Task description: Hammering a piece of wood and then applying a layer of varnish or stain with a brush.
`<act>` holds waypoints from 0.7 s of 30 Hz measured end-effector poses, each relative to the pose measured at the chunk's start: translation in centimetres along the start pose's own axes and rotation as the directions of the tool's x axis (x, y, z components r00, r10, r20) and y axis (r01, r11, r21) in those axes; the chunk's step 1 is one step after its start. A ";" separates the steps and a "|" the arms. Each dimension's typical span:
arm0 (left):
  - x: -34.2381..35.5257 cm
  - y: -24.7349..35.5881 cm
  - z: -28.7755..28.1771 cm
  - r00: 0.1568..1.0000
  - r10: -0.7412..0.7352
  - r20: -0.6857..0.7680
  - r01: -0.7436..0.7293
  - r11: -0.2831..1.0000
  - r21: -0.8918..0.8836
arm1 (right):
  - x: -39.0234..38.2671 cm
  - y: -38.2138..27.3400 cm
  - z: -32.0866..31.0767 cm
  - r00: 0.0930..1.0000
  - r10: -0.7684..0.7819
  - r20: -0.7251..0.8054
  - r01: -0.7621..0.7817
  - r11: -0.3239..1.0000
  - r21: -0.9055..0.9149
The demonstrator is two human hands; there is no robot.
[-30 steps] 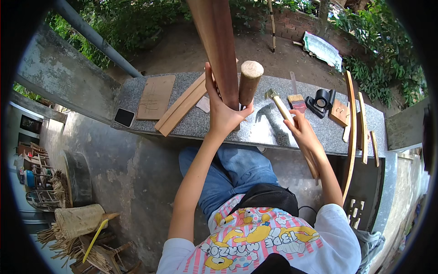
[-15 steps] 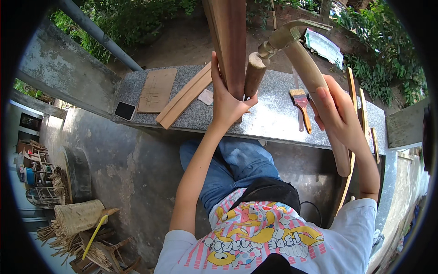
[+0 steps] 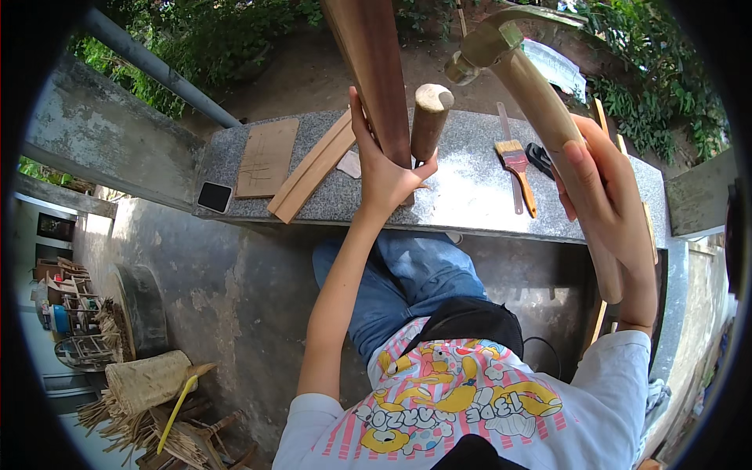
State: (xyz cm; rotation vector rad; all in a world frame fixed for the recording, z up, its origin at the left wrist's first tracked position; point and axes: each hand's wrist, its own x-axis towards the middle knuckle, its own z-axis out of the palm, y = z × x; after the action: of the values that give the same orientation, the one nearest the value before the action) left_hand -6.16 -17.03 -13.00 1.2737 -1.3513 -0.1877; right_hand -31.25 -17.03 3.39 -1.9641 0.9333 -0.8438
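From the view's middle, one dark beam (image 3: 374,86) is at 12 o'clock and one round handle (image 3: 429,129) at 1. The left hand (image 3: 385,184), thumb and fingers spread wide, clasps the beam, its thumb at the handle's lower end. The right hand (image 3: 603,184) closes around one hammer (image 3: 540,102) at 2. The bench (image 3: 466,196) bears one brush (image 3: 515,163) at 2, one phone (image 3: 214,197) at 9, one flat board (image 3: 266,157) at 10.

Surface (image 3: 470,172) across mid-frame: phone (image 3: 214,197) far L, then board (image 3: 268,157), plank (image 3: 313,168); beam (image 3: 380,86) & tool handle (image 3: 429,135) nr ctr; brush (image 3: 517,166) R of ctr, ruler (image 3: 503,121) partly behind; hammer (image 3: 548,117) upper R.
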 end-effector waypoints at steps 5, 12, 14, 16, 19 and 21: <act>0.0 0.0 0.1 1.000 -0.023 0.010 0.023 0.998 0.056 | 0.4 -0.2 -0.1 0.955 -0.193 -0.227 0.235 0.956 0.176; -0.3 0.1 -0.4 1.000 0.005 -0.015 -0.004 0.998 0.063 | 0.2 -0.6 -0.7 0.992 -0.007 0.124 0.012 0.999 -0.038; 0.0 0.2 -0.2 1.000 0.019 -0.021 -0.017 0.997 0.076 | 0.2 -1.3 -1.1 0.996 -0.064 -0.066 0.062 0.998 -0.028; 0.1 0.3 -0.1 1.000 0.006 -0.009 -0.006 0.997 0.083 | 0.8 -0.6 -1.9 0.963 -0.212 -0.169 0.229 0.969 0.092; 0.1 0.2 0.3 1.000 -0.017 0.013 0.017 0.999 0.029 | 0.3 0.5 0.1 0.987 -0.123 -0.099 0.126 0.992 0.025; -0.1 -0.2 0.3 1.000 0.016 0.017 -0.016 1.000 0.024 | 0.0 1.9 0.4 0.988 -0.064 0.138 0.099 0.959 -0.265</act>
State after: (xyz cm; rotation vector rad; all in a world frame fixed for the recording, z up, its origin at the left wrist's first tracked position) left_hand -6.30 -17.23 -13.26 1.2834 -1.3815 -0.1719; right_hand -31.56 -17.70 1.57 -2.2777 0.9362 -0.6520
